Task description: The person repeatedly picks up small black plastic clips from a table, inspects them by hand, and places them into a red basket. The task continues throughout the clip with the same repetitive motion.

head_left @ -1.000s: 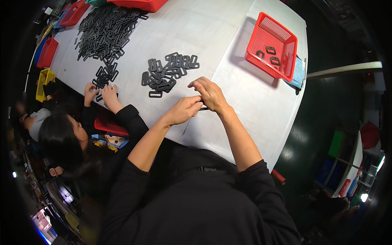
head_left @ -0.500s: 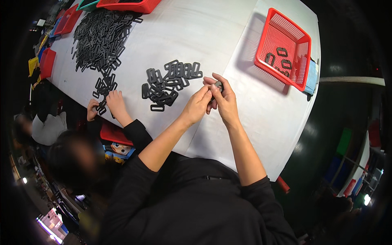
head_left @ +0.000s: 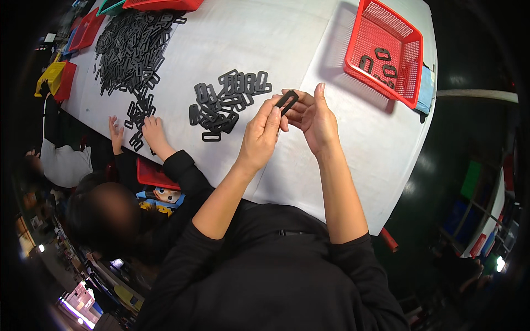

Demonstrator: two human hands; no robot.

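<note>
Between the thumb and fingers of my left hand (head_left: 262,132) is an oblong black buckle ring (head_left: 287,101), tilted up over the white table. My right hand (head_left: 318,122) faces it with the palm turned inward, thumb raised and fingers stretched out. Its fingertips lie behind the ring; whether they touch it I cannot tell. A small heap of similar black rings (head_left: 227,102) lies on the table just left of my hands. Beyond my right hand stands a red perforated basket (head_left: 353,58) with several black rings inside.
A large pile of black rings (head_left: 132,52) covers the far left of the white table (head_left: 287,33). On my left, a co-worker's hands (head_left: 155,134) are at some loose rings. Red bins (head_left: 165,4) and a yellow bin (head_left: 54,74) line the far left side.
My hands have parted a little: the right one has opened its fingers, while the left keeps the ring, now showing lengthwise. The co-worker's left hand has lifted away from the loose rings.
</note>
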